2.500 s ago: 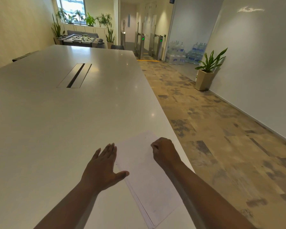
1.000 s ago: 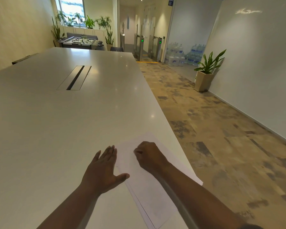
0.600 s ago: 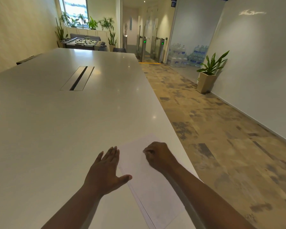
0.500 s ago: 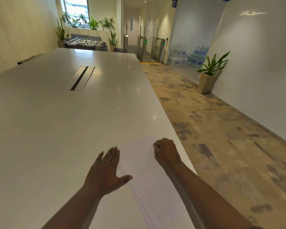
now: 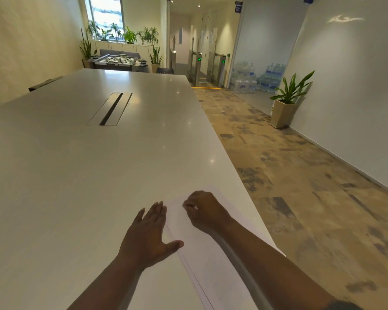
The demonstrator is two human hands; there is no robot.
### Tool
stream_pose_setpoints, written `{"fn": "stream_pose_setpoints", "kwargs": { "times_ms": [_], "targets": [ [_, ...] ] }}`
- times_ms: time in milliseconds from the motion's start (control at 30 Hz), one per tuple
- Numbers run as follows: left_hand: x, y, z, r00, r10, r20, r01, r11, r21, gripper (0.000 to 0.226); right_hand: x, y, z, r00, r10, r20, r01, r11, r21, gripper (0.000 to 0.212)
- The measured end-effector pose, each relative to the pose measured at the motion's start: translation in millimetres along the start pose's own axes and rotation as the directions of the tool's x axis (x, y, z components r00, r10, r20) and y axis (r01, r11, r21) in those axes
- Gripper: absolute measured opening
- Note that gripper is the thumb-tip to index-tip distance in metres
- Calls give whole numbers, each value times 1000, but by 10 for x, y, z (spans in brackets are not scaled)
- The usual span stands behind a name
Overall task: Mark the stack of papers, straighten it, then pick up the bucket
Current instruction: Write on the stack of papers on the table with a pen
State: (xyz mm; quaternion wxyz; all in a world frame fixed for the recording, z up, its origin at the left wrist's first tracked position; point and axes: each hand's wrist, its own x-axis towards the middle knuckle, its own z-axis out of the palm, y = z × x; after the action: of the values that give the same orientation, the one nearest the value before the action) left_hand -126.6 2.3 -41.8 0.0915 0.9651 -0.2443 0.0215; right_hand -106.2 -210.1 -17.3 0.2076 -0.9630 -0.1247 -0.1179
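Our left hand [image 5: 148, 237] lies flat, fingers straight, on the stack of papers [image 5: 213, 262]'s edge. Our right hand [image 5: 203, 210] rests curled on top — what it pinches, we cannot tell.

A long white table [image 5: 81, 166] runs away from the camera, a metal cable slot [image 5: 109, 108] set in its middle. Beyond its far end stand a foosball table [image 5: 119, 61] and potted plants by a window [image 5: 105, 16]. On the patterned carpet [image 5: 300, 175], a potted plant [image 5: 286, 101] stands against the right wall near stacked water bottles [image 5: 255, 78] and turnstile gates [image 5: 208, 68].
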Motion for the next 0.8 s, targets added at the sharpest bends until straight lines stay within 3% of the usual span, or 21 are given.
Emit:
{"fn": "stream_pose_setpoints", "kwargs": {
  "times_ms": [67, 200, 267, 400, 600, 733, 800],
  "targets": [
    [-4, -4, 5, 1000, 5, -3, -5, 1000, -3, 128, -34, 37, 24, 999, -14, 29, 13, 999, 37, 28],
    [4, -6, 11, 1000, 1, 0, -1, 1000, 10, 128, 30, 266, -90, 959, 229, -169, -233, 973, 0, 43],
    [1, -5, 7, 1000, 2, 4, -2, 1000, 14, 128, 14, 130, -114, 970, 186, -155, -190, 982, -14, 47],
    [1, -4, 11, 1000, 2, 0, -2, 1000, -13, 125, -249, -192, -61, 998, -50, 39, 45, 992, 120, 21],
    [-11, 13, -13, 1000, -4, 6, 4, 1000, 15, 129, -277, 43, -131, 972, 204, -117, -198, 978, 58, 26],
    [-4, 0, 1, 1000, 0, 17, -1, 999, 36, 119, -440, -316, -66, 996, -60, 71, 54, 995, 84, 23],
    [-1, 1, 6, 1000, 7, 11, -8, 1000, 25, 118, -494, -268, -152, 996, -49, 71, 40, 991, 128, 21]
  ]
}}
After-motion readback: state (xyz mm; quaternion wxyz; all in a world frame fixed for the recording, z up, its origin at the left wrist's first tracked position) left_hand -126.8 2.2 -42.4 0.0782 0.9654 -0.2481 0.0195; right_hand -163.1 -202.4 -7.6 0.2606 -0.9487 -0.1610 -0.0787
